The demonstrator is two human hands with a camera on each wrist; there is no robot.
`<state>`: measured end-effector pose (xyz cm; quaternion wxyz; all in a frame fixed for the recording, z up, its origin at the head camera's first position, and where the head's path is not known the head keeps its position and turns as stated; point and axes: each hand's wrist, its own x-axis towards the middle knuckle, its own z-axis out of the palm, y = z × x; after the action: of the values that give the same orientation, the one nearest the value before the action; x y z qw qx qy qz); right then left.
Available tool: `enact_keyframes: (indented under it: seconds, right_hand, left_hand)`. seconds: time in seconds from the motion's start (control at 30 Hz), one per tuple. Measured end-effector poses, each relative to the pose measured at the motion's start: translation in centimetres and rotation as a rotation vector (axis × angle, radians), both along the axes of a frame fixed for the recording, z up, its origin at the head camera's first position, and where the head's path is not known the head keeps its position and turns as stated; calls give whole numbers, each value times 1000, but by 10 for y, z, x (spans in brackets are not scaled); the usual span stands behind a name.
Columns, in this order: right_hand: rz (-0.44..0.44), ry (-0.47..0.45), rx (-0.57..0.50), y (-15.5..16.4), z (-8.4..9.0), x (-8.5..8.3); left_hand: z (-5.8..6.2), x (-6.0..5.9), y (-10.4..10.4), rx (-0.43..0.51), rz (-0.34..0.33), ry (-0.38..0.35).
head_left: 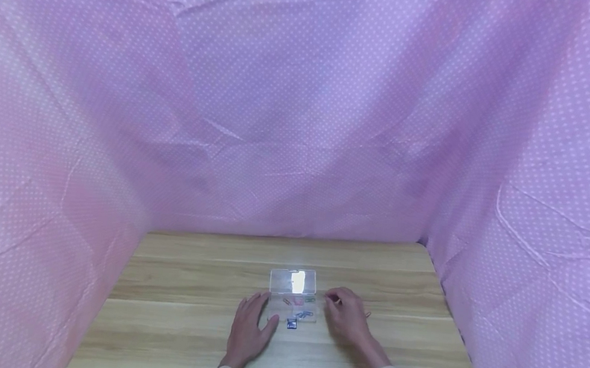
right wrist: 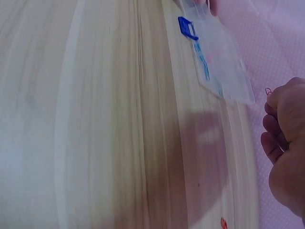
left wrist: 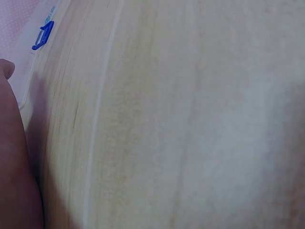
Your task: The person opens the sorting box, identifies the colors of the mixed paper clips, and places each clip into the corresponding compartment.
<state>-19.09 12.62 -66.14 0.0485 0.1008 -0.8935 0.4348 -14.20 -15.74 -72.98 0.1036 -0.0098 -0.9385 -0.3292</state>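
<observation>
A clear plastic box [head_left: 280, 313] lies on the table with its lid [head_left: 284, 280] swung up at the back and a blue latch [head_left: 292, 324] at its front. Blue paper clips [head_left: 304, 315], pink clips [head_left: 298, 301] and a green clip [head_left: 310, 300] lie inside it. My left hand [head_left: 248, 331] rests at the box's left end, its fingers fairly straight and the thumb by the front corner. Just right of the box, my right hand [head_left: 348, 315] pinches a red paper clip [right wrist: 268, 91] between thumb and fingertips.
Another red paper clip [right wrist: 223, 223] lies on the wooden table [head_left: 175, 328], to the right of my right hand. Pink dotted cloth [head_left: 293, 196] walls in the back and both sides of the table.
</observation>
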Motion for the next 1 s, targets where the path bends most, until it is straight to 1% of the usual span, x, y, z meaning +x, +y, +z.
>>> enact_keyframes:
  seconds: [0.1, 0.2, 0.3, 0.43, 0.53, 0.63, 0.83, 0.93, 1.0]
  right_hand:
    - [11, -26, -8, -9, 1, 0]
    - [31, -8, -10, -18, 0, -1]
    - [57, 37, -2, -28, -1, -1]
    - [92, 68, -1, -40, -1, -1]
    - [112, 51, -6, -49, -3, -2]
    - [134, 57, -11, -57, -5, -2]
    - [145, 83, 42, -69, -8, -2]
    - [140, 68, 61, -75, -8, -4]
    - [141, 76, 64, -78, -8, -5]
  left_hand:
    - [0, 0, 0, 10, -4, -3]
    - [1, 0, 0, 23, -7, -10]
    - [1, 1, 0, 19, -7, -13]
    - [0, 0, 0, 16, -6, 0]
    - [0, 0, 0, 26, -12, 14]
    - [-1, 0, 0, 32, -17, 19]
    - [-2, 0, -1, 36, -12, 23]
    - [-1, 0, -1, 37, -12, 19]
    - [-1, -1, -1, 41, -11, 15]
